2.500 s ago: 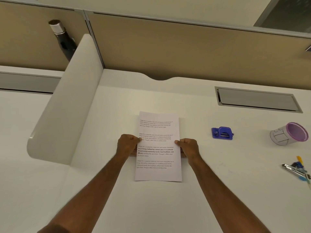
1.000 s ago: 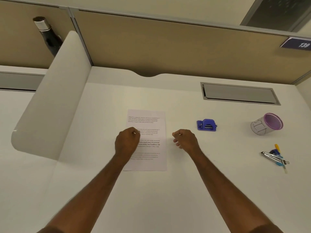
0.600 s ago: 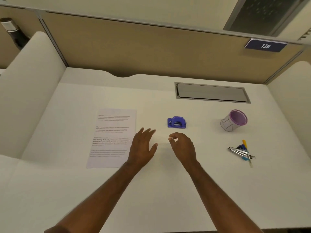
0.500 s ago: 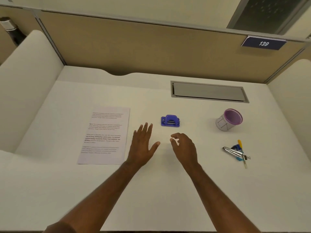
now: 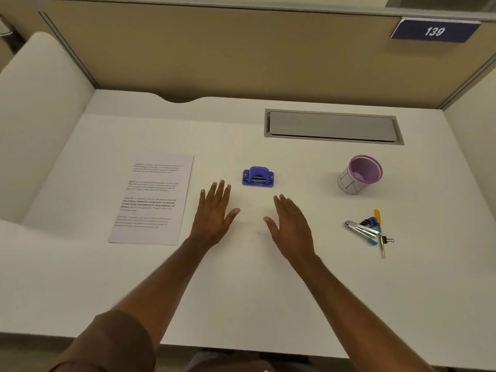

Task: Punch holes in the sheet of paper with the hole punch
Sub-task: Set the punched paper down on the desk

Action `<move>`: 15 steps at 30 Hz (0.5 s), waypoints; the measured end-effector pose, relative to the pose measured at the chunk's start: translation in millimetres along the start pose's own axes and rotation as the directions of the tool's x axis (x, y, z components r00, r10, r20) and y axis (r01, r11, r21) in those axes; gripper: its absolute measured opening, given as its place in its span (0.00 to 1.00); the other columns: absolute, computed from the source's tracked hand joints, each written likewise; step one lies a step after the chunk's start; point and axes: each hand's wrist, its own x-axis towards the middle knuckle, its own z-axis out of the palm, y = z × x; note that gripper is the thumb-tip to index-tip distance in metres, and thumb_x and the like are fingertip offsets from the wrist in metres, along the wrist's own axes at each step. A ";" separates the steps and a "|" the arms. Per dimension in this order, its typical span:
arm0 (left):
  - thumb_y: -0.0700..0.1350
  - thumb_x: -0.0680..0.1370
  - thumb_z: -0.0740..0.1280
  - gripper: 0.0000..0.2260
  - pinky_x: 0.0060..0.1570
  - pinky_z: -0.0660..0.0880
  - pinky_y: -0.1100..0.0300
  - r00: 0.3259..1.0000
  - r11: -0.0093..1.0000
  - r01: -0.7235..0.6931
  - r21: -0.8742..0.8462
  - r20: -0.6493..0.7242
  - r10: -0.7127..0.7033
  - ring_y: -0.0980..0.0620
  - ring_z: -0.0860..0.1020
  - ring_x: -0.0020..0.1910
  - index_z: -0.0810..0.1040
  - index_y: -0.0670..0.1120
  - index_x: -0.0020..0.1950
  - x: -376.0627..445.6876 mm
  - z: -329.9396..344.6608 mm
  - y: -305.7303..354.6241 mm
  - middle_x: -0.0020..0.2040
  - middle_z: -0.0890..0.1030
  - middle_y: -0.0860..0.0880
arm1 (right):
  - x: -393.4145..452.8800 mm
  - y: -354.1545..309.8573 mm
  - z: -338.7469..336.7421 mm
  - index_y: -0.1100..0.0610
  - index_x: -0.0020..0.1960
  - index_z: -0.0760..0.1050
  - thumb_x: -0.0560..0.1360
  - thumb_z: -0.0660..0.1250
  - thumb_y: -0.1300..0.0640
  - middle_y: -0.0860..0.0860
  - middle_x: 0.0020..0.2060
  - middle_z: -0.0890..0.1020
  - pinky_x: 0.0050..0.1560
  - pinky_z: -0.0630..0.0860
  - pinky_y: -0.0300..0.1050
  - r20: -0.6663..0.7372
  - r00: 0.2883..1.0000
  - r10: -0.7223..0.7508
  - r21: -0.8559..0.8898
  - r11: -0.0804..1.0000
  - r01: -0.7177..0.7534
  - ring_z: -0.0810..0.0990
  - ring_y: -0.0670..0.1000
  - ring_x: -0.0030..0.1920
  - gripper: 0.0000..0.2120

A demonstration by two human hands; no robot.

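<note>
A printed sheet of paper (image 5: 151,200) lies flat on the white desk (image 5: 241,291), left of centre. A small blue hole punch (image 5: 258,177) stands on the desk to the right of the sheet. My left hand (image 5: 214,210) is between the sheet and the punch, fingers straight and spread, holding nothing. My right hand (image 5: 291,224) is just below and to the right of the punch, fingers straight, also holding nothing. Neither hand touches the paper or the punch.
A purple-rimmed cup (image 5: 358,174) stands at the right. Below it lies a small pile with a staple remover, pen and binder clip (image 5: 369,230). A grey cable hatch (image 5: 332,127) is set in the desk at the back. White dividers flank both sides.
Both hands let go of the sheet and moved right toward the punch, fingers opening out. The camera view turned right, so the sheet now lies at the left.
</note>
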 end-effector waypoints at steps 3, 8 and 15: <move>0.61 0.83 0.44 0.32 0.80 0.42 0.44 0.999 0.998 -0.026 0.056 0.029 0.025 0.45 0.43 0.82 0.47 0.44 0.82 10.5 5.9 -12.8 0.83 0.45 0.44 | 3.8 -4.3 18.6 0.56 0.81 0.48 0.82 0.52 0.38 0.54 0.81 0.52 0.80 0.47 0.49 0.018 0.999 -0.035 -0.110 0.993 0.037 0.50 0.53 0.81 0.35; 0.57 0.84 0.44 0.30 0.80 0.41 0.44 0.997 0.995 -0.054 0.081 0.064 0.049 0.44 0.41 0.82 0.44 0.43 0.82 26.6 26.7 -21.3 0.83 0.43 0.44 | 4.9 -13.6 52.7 0.58 0.81 0.46 0.81 0.48 0.36 0.56 0.81 0.50 0.80 0.47 0.53 0.036 0.998 -0.043 -0.216 0.975 0.050 0.50 0.55 0.81 0.37; 0.52 0.85 0.45 0.27 0.79 0.50 0.41 0.996 0.995 -0.084 0.053 -0.005 0.084 0.43 0.48 0.82 0.51 0.42 0.82 29.7 44.9 -27.1 0.83 0.50 0.43 | 1.3 -42.2 100.2 0.60 0.81 0.52 0.83 0.48 0.40 0.57 0.81 0.54 0.80 0.49 0.59 0.053 0.978 -0.202 -0.298 0.932 0.208 0.50 0.56 0.81 0.33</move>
